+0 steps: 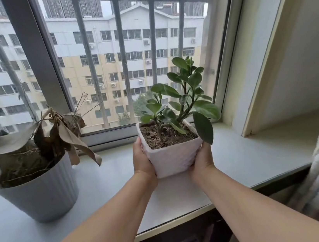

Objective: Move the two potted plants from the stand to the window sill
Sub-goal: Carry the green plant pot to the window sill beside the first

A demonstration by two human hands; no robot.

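Window sill [250,155] already carries the wilted plant in a round ribbed pot [38,189]. Left hand [142,161] and right hand [201,161] clasp the green plant's square pot [172,157] above it, near the glass. Second placement: lower flat, then let go.

Between my hands the square pot [172,159] looked matt pale pink with a faintly textured face, its soil [166,135] crumbly, its green leaves [205,108] waxy and glossy. Left of my left hand [141,161], the ribbed round pot [42,193] looked like smooth plastic; the sill [250,155] was smooth, low-sheen.
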